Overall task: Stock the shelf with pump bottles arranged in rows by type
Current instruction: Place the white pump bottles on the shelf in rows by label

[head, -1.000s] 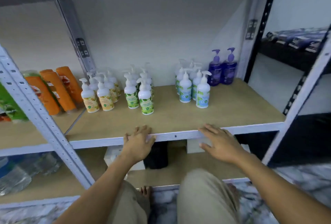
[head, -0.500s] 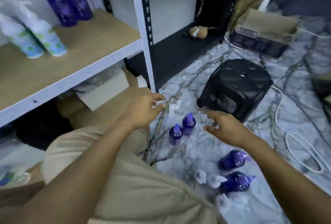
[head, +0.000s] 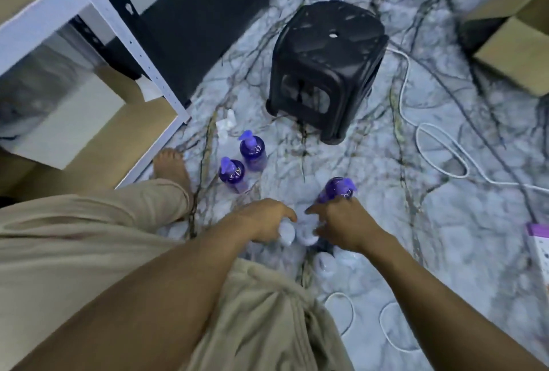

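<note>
Hands are both down on the floor stock. The left hand (head: 264,222) curls round a white bottle (head: 286,234). The right hand (head: 341,226) closes over a purple bottle (head: 337,189) whose pump pokes out past the knuckles. Blur hides how firm either grip is.

A second ago both hands lay flat on the shelf edge, facing the finished rows. Half a second ago they hovered open above the floor. Now they have dropped onto bottles, so the next pickup looks under way.

At far left, the shelf (head: 38,11) shows only its corner and white post; the stocked rows are out of view. Beside the bare foot (head: 170,165), two more purple bottles (head: 252,149) stand upright on the floor, close together and untouched. Just past the right hand, more white bottles (head: 326,263) lie on the floor. Beyond them stands a black stool (head: 326,67), with a white cable (head: 439,145) looping to its right and a cardboard box (head: 517,53) at the far edge.

Since the purple row held only two bottles, it likely takes this one. The white one must go to the row of its own label, which cannot be read here.
</note>
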A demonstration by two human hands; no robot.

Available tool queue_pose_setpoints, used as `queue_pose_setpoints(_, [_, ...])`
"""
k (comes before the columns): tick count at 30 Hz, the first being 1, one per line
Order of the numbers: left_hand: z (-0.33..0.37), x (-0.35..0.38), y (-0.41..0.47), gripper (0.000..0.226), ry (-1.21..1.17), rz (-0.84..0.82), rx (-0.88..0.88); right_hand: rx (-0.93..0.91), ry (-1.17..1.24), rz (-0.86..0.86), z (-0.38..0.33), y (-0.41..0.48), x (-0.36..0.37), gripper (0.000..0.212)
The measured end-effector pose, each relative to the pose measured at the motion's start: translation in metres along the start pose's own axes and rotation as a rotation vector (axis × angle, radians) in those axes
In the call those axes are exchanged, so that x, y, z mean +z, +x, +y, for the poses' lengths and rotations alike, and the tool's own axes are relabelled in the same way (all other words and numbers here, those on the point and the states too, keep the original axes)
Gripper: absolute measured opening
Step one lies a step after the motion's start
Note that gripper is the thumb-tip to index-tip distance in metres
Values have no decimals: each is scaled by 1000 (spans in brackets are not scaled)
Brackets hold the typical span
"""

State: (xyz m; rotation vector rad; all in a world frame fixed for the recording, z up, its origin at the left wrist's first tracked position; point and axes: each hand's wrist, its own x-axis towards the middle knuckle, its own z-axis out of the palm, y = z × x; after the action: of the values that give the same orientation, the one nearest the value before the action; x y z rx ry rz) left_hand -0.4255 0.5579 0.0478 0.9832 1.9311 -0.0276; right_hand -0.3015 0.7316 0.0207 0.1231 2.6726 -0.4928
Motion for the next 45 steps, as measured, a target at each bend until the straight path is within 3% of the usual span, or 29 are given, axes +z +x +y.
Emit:
queue_pose_setpoints(4, [12,18,18,54,136,-101,-28,19,-246,-88,-15,1,28,46])
queue_pose_setpoints(10, [4,18,22,31,189,-76,-50,85,-186,-48,-12,3,47,28])
queue_pose_setpoints(13, [-3,14,16,38,224,-28,-66,100,-134,-41,-12,2,44,25])
queue_pose_setpoints(17, [-1,2,2,31,214,130,-71,144,3,-7,-20,4,25,21])
queue_pose_setpoints(24, [-21,-31,-44,10,-37,382,-125,183,372,30,-47,12,-49,12])
queue_pose_setpoints(26, [-27,-45,-62,17,-110,473,-127,169,411,36,-61,17,-70,8])
queue_pose_setpoints(32, [-56,-93,-138,23,-148,745,-115,10,565,68,-118,39,-151,4])
queue_pose_setpoints(38, [-99,-152,-245,15,-99,987,-161,-162,695,96,-208,62,-240,10])
queue_pose_setpoints(45, [-155,-194,-366,17,8,1181,-328,-390,767,98,-327,98,-319,7])
